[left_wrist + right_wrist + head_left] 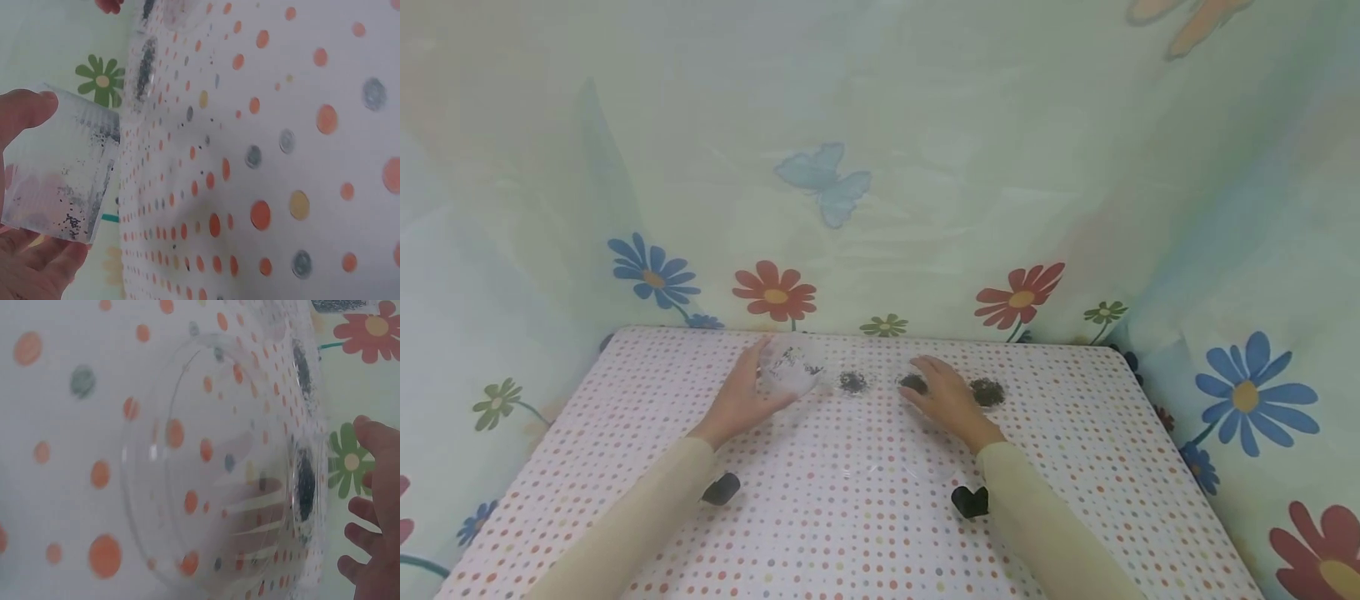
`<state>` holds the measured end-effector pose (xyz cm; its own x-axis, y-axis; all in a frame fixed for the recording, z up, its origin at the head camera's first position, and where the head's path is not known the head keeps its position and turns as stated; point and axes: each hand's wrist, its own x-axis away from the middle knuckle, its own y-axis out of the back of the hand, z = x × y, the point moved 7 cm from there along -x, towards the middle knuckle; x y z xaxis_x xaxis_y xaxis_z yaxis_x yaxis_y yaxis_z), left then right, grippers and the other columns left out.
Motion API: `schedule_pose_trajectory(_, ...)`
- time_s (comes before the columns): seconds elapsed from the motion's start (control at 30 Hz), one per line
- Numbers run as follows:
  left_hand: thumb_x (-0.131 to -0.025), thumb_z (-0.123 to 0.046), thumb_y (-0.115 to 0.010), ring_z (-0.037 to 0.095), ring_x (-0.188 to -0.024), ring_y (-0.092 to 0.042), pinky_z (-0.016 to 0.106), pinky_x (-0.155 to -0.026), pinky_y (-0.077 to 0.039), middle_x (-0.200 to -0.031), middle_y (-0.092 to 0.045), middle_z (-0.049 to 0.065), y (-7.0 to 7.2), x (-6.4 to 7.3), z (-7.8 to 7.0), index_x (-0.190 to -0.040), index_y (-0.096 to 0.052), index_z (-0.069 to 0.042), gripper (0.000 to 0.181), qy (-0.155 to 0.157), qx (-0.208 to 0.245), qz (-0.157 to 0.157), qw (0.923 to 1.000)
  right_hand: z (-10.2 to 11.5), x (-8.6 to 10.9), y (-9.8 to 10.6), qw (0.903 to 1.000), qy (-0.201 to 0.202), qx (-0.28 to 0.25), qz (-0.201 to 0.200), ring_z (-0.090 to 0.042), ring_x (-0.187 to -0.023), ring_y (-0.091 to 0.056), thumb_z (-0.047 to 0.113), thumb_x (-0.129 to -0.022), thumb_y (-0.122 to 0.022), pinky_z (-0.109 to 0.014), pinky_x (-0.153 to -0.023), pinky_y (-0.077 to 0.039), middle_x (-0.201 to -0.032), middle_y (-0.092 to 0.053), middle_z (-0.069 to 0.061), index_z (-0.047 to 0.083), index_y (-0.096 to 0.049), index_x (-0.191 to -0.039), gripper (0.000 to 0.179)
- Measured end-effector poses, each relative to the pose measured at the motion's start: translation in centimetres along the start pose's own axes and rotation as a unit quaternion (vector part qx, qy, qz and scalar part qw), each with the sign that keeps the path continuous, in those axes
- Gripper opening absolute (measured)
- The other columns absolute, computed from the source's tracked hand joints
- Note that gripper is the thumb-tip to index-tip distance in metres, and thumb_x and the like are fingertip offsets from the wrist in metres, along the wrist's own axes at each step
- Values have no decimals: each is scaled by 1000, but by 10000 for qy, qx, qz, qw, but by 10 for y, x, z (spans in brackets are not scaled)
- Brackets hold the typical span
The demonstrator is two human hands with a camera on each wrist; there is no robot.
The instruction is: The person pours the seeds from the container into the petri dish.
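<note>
My left hand (747,400) grips a clear ridged plastic cup (75,169), thumb on one side and fingers on the other. Dark flecks cling inside the cup, thickest toward one end. Whether the cup touches the table cannot be told. My right hand (951,404) reaches over the table with fingers spread, holding nothing visible. It is nearest a clear container with a dark heap (305,484). Another small dark heap (852,382) lies between the hands, and a dark greenish heap (987,392) sits right of the right hand.
Toward the front lies a round clear dish or lid (153,453), with another faint clear round (857,467) to its left. Black objects (970,502) show beside both sleeves. A flowered backdrop (887,250) rises behind the dotted table (820,542).
</note>
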<state>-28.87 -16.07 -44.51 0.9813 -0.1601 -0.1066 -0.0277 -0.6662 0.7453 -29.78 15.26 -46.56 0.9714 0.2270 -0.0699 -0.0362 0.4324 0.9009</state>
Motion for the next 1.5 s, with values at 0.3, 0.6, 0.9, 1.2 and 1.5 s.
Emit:
schedule_pose_trajectory(0.3, -78, -42, -77, 38, -138, -39, 57, -108, -41, -157, -27, 15, 1, 6, 11, -154, -17, -14, 100, 186, -67, 34, 9998, 13, -7, -4, 9996, 249, -159, -22, -36, -138, -39, 41, -93, -60, -57, -113, -34, -149, -43, -15, 10, -45, -143, 61)
schedule_pose_trajectory(0.6, -79, -42, -77, 38, -138, -39, 54, -108, -42, -158, -26, 15, 0, 11, 29, -155, -14, -13, 102, 390, -83, 73, 9992, 30, -19, -12, 9983, 569, -95, -4, -35, -135, -43, 42, -93, -61, -54, -114, -34, -145, -46, -15, 8, -48, -140, 59)
schedule_pose_trajectory(0.9, -77, -44, -78, 39, -136, -42, 55, -107, -43, -156, -31, 15, -2, 10, 41, -154, -16, -14, 103, 381, 116, 93, 9992, 34, -28, -18, 9988, 490, 51, 20, -33, -138, -40, 44, -94, -58, -53, -117, -31, -147, -45, -14, 9, -46, -142, 61)
schedule_pose_trajectory(1.2, -76, -46, -78, 39, -134, -44, 58, -106, -43, -154, -34, 13, -9, 6, 49, -154, -17, -18, 104, 518, 261, 175, 9982, 31, -36, -25, 9992, 326, 109, 213, -31, -141, -37, 45, -95, -56, -52, -120, -24, -149, -44, -14, 8, -44, -143, 62)
schedule_pose_trajectory(1.5, -77, -52, -75, 40, -131, -47, 58, -104, -44, -153, -36, 13, -12, 11, 55, -154, -15, -18, 104, 690, 378, 309, 9964, 37, -41, -36, 9979, 438, 74, 462, -33, -146, -29, 43, -96, -56, -56, -121, -16, -152, -41, -11, 11, -43, -145, 60)
